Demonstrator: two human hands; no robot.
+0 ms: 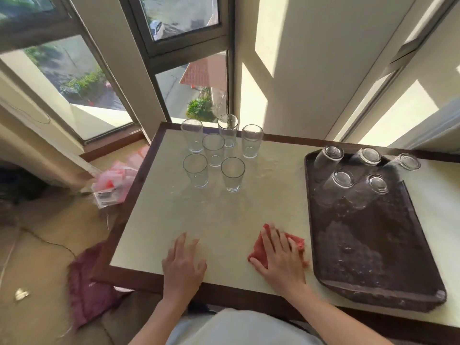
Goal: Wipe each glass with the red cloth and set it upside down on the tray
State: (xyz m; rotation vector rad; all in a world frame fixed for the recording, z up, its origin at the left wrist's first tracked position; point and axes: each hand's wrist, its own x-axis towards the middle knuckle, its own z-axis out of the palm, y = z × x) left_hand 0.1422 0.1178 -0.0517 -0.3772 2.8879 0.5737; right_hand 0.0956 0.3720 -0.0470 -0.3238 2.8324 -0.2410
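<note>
Several clear glasses (232, 174) stand upright in a cluster at the far left of the table. A dark brown tray (368, 245) lies on the right, with several glasses (341, 181) upside down at its far end. The red cloth (297, 241) lies flat on the table just left of the tray. My right hand (278, 257) rests flat on top of the cloth, fingers spread. My left hand (183, 262) lies flat on the bare tabletop near the front edge, holding nothing.
The cream table has a dark wooden rim (129, 202). Windows and a wall stand right behind it. On the floor to the left lie a pink plastic bag (112, 180), a dark red cloth (87, 290) and a thin cable (44, 241).
</note>
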